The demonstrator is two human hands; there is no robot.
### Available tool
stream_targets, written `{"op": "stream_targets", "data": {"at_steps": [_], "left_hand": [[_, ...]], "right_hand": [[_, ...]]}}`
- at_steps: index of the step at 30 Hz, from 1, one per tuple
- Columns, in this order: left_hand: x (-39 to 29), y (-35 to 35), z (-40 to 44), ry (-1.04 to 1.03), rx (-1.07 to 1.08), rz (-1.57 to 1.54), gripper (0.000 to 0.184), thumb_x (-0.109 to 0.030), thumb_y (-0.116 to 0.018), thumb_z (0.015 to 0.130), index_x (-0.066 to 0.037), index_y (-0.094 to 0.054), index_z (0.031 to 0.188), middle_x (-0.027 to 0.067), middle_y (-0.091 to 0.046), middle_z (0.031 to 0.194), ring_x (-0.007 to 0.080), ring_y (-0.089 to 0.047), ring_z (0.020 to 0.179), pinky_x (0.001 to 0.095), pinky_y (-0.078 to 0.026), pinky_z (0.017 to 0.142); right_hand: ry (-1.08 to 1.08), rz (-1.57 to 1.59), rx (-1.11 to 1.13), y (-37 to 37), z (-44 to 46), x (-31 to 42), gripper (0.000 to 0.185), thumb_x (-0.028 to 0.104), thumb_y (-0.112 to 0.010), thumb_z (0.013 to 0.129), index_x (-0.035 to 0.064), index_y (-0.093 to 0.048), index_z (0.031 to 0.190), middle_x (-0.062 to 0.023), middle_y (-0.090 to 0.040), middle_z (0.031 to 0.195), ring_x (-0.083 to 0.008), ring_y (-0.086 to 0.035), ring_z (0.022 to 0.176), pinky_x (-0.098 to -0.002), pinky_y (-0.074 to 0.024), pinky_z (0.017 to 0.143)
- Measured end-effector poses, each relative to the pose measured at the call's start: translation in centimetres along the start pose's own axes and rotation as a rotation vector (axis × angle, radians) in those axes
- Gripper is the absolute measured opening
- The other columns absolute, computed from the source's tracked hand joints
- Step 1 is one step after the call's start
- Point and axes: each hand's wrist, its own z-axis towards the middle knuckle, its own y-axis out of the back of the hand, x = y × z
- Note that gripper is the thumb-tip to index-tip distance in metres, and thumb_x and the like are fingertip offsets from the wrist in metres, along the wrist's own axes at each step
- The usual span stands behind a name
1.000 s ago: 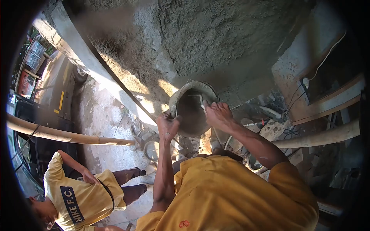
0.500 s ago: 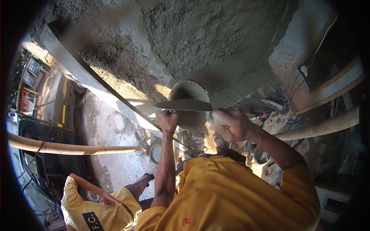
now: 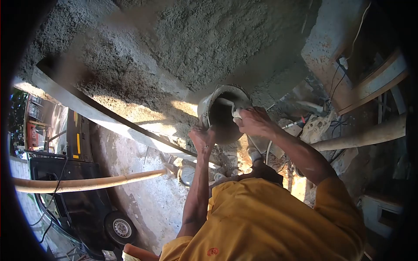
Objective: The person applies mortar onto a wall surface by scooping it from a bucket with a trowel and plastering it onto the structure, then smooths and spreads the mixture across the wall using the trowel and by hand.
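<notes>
A grey, cement-caked bucket (image 3: 203, 108) is tilted, its dark mouth facing me, at the edge of the rough wet mortar (image 3: 217, 39). My left hand (image 3: 203, 138) is closed at the bucket's lower left rim. Over the right side of the mouth, my right hand (image 3: 256, 122) is wrapped round the pale handle of a trowel (image 3: 225, 102). The trowel's bent neck reaches into the bucket, where shadow hides its blade. What lies at the bottom of the bucket cannot be made out.
A long concrete edge (image 3: 109, 117) runs diagonally on the left. Bamboo poles (image 3: 91, 182) jut in from both sides. A black vehicle (image 3: 82, 200) stands below left. Rubble and cables (image 3: 318, 128) lie at right. Part of another person's arm (image 3: 139, 253) shows at the bottom.
The trowel blade, level across the bucket before, has gone down inside it. The bucket now tips more toward me. The other person has mostly left view at lower left.
</notes>
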Motion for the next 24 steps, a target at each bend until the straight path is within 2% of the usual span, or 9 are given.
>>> {"op": "stream_targets", "data": {"at_steps": [2,5,6,8,14,18,19,21,24], "left_hand": [[-1.0,0.3,-0.1,0.008,0.027,0.023,0.057,-0.020,-0.081,0.077,0.009,-0.074,0.125,0.0054,-0.050,0.055,0.0078,-0.044,0.055,0.0326,-0.043,0.051],[-2.3,0.7,0.0,-0.095,0.040,-0.174,0.071,-0.015,-0.080,0.080,0.005,-0.061,0.145,-0.0006,-0.049,0.058,0.0052,-0.042,0.057,0.0268,-0.041,0.053],[-2.9,0.9,0.0,-0.114,0.053,-0.209,0.073,-0.014,-0.080,0.081,0.004,-0.058,0.148,-0.0026,-0.048,0.060,0.0043,-0.041,0.057,0.0251,-0.040,0.054],[-4.7,2.1,-0.5,-0.112,0.110,-0.171,0.071,-0.010,-0.080,0.082,0.004,-0.060,0.149,-0.0066,-0.046,0.062,0.0027,-0.039,0.059,0.0221,-0.037,0.055],[0.8,0.3,-2.2,-0.072,0.183,-0.269,0.070,-0.003,-0.081,0.084,0.003,-0.060,0.150,-0.0099,-0.052,0.066,0.0002,-0.040,0.063,0.0186,-0.038,0.059],[4.5,-2.2,-3.1,0.066,0.089,-0.300,0.013,-0.004,-0.079,0.084,0.006,-0.070,0.087,-0.0066,-0.059,0.068,0.0057,-0.048,0.064,0.0285,-0.042,0.056],[2.8,-2.4,-3.5,0.121,0.056,-0.499,0.021,-0.005,-0.078,0.085,0.001,-0.061,0.074,-0.0046,-0.061,0.071,0.0064,-0.049,0.066,0.0293,-0.043,0.057],[1.9,-2.4,-3.8,0.281,0.044,-0.636,0.008,-0.003,-0.071,0.087,0.002,-0.070,0.082,-0.0013,-0.067,0.078,0.0077,-0.056,0.069,0.0282,-0.048,0.062],[4.0,-2.7,-3.7,0.464,0.076,-0.763,0.013,-0.002,-0.068,0.087,0.003,-0.077,0.096,0.0018,-0.074,0.088,0.0095,-0.064,0.074,0.0281,-0.053,0.070]], "right_hand": [[0.011,-0.012,-0.070,1.3,1.4,-2.1,0.032,0.030,-0.067,0.093,-0.0002,-0.072,0.102,-0.0210,-0.075,0.092,-0.0357,-0.076,0.085,-0.0454,-0.0577,0.067],[-0.307,0.542,0.422,3.1,2.9,-6.1,0.038,0.039,-0.064,0.100,0.0019,-0.067,0.098,-0.0118,-0.064,0.073,-0.0230,-0.063,0.057,-0.0392,-0.0473,0.048],[-0.311,0.653,0.444,3.3,2.4,-6.8,0.038,0.041,-0.062,0.103,0.0038,-0.067,0.097,-0.0086,-0.059,0.069,-0.0190,-0.058,0.053,-0.0374,-0.0442,0.046],[-0.320,0.882,0.498,2.9,0.7,-7.6,0.039,0.044,-0.058,0.109,0.0076,-0.065,0.096,-0.0022,-0.050,0.062,-0.0110,-0.046,0.045,-0.0337,-0.0381,0.041],[-0.365,1.348,0.685,-4.8,-2.5,-7.4,0.053,0.052,-0.063,0.106,-0.0003,-0.065,0.116,0.0010,-0.048,0.057,-0.0091,-0.039,0.040,-0.0282,-0.0315,0.041],[-0.307,1.509,0.616,-9.0,-3.6,-5.1,0.054,0.054,-0.059,0.108,0.0011,-0.063,0.117,-0.0012,-0.050,0.060,-0.0091,-0.042,0.041,-0.0264,-0.0331,0.041],[-0.286,1.531,0.574,-10.5,-3.9,-4.7,0.056,0.056,-0.059,0.108,0.0007,-0.062,0.118,-0.0009,-0.051,0.061,-0.0087,-0.042,0.041,-0.0264,-0.0316,0.040],[-0.272,1.555,0.500,-10.4,-4.8,-3.3,0.048,0.055,-0.059,0.108,0.0078,-0.064,0.117,-0.0001,-0.053,0.063,-0.0081,-0.042,0.041,-0.0268,-0.0302,0.038],[-0.338,1.759,0.370,-8.4,-5.9,-0.5,0.031,0.046,-0.061,0.109,0.0144,-0.064,0.111,-0.0006,-0.054,0.064,-0.0071,-0.045,0.042,-0.0247,-0.0336,0.039]]}}
